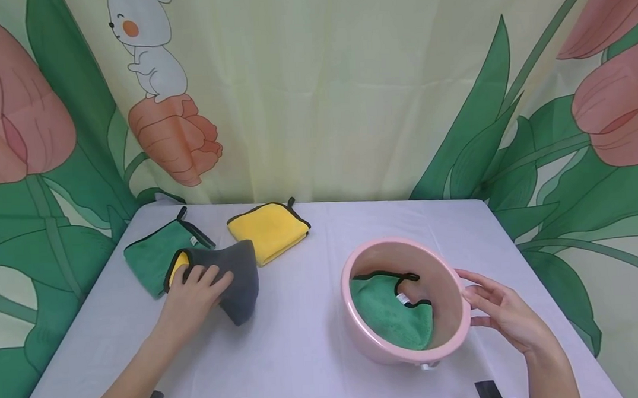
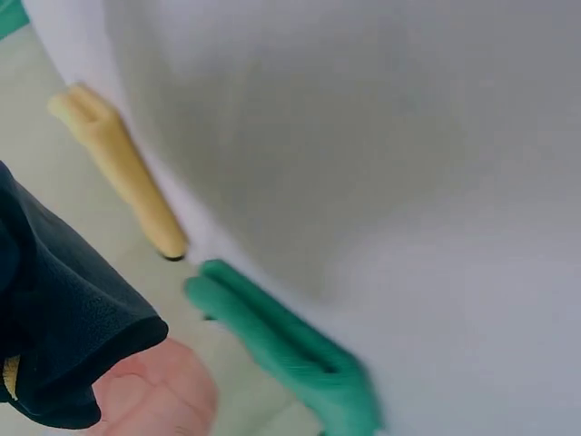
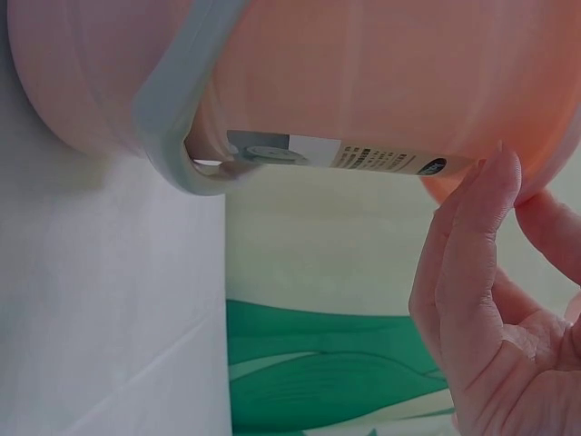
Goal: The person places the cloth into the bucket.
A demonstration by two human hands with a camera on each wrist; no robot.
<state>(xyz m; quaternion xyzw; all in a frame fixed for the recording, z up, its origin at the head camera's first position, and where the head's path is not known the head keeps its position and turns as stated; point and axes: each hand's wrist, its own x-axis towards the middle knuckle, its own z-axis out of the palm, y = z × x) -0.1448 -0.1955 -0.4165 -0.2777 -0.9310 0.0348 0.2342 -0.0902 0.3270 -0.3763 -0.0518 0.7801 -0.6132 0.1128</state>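
Observation:
My left hand [image 1: 192, 296] grips a dark grey cloth [image 1: 241, 285] with a yellow inner side and black edging; it also shows in the left wrist view, a dark cloth [image 2: 73, 309] at the left edge. Just behind it a folded green cloth [image 1: 158, 253] lies on the table, and a folded yellow cloth [image 1: 269, 228] is farther back. At the right stands a pink bucket [image 1: 376, 354] with a green cloth [image 1: 393, 314] inside. My right hand [image 1: 508, 312] holds the bucket's rim, its thumb and fingertips at the lip in the right wrist view.
A white cloth covers the table [image 1: 283, 367]. Behind it hangs a printed curtain [image 1: 314, 92] with tulips and a rabbit. Dark straps [image 1: 493, 393] show near the front edge. A pale handle [image 3: 168, 136] hangs on the bucket's side.

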